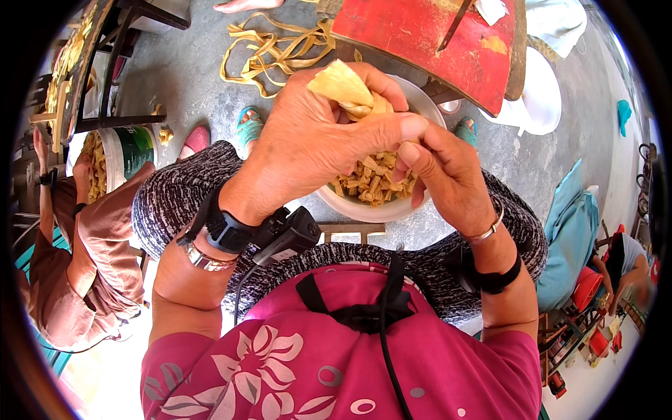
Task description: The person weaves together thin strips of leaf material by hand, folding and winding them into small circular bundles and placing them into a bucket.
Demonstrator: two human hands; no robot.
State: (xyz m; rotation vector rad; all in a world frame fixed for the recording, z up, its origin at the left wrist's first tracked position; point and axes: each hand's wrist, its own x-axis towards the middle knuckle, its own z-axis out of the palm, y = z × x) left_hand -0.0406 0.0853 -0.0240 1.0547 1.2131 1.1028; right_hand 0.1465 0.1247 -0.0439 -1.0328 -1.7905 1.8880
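My left hand [297, 143] is closed around a flat yellow strip [341, 82], which looks folded into a knot, its wide end standing up above the fingers. My right hand [448, 175] meets it on the right, thumb and fingers pinched together close to my left thumb. Whatever sits in that right pinch is mostly hidden. Below both hands, between my knees, a white basin [358, 210] holds many small tan knotted pieces [376, 185]. My hands cover part of it.
Long yellow strips [269, 52] lie loose on the grey floor ahead. A red tabletop [413, 42] stands beyond the basin, beside a white tub [539, 98]. At left, a person in brown [98, 266] reaches by a bucket [133, 150] of pieces. Light-blue cloth [570, 241] hangs right.
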